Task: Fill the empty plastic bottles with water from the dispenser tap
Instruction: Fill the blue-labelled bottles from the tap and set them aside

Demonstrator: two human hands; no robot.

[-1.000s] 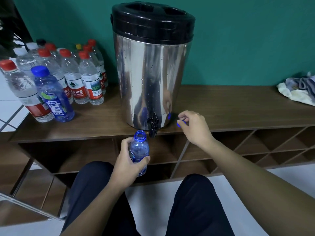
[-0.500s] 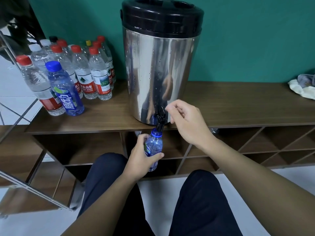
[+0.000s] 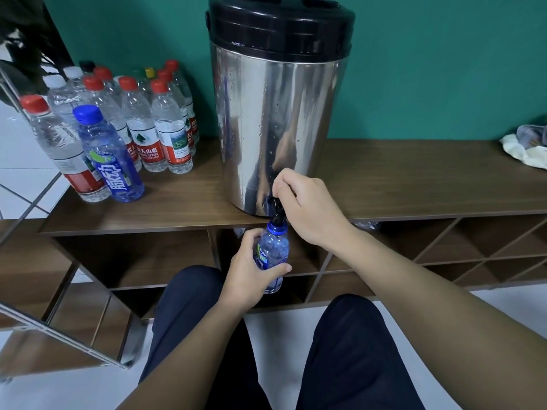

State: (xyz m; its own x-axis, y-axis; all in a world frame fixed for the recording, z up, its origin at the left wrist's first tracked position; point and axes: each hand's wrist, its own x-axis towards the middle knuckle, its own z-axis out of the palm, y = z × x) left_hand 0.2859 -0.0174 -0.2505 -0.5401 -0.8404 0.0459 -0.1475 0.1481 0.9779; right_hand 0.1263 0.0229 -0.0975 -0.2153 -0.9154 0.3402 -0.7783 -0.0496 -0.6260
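1. Head view, against the frame half a second back: right hand (image 3: 307, 207) much where it was at the black tap (image 3: 276, 210), fingers curled over the lever and gripping it; a second back, away to the right on the table (image 3: 399, 184) by a small blue thing.
2. Left hand (image 3: 251, 272) as before wrapped round the small blue bottle (image 3: 273, 255), holding it upright below the table edge; a second ago held lower and to the left of the spout, now with its blue-ringed open mouth right under the spout, touching or nearly so.
3. Water level inside the held bottle: cannot tell through the tinted plastic.
4. Steel dispenser (image 3: 275, 119) with black lid (image 3: 279, 23) standing at the table's front edge, droplets on its wall.
5. To the left on the table, a cluster of clear red-capped bottles (image 3: 139, 122), capped, looking filled; a taller blue-capped bottle (image 3: 108, 155) in front of them.
6. At the far right of the table, a crumpled cloth (image 3: 527, 149), well apart from the dispenser.
7. Below the table, open wooden shelf compartments (image 3: 444, 253); dark-trousered knees (image 3: 349, 335) in the foreground, white tiled floor between them.
8. Right hand covering the upper part of the tap.
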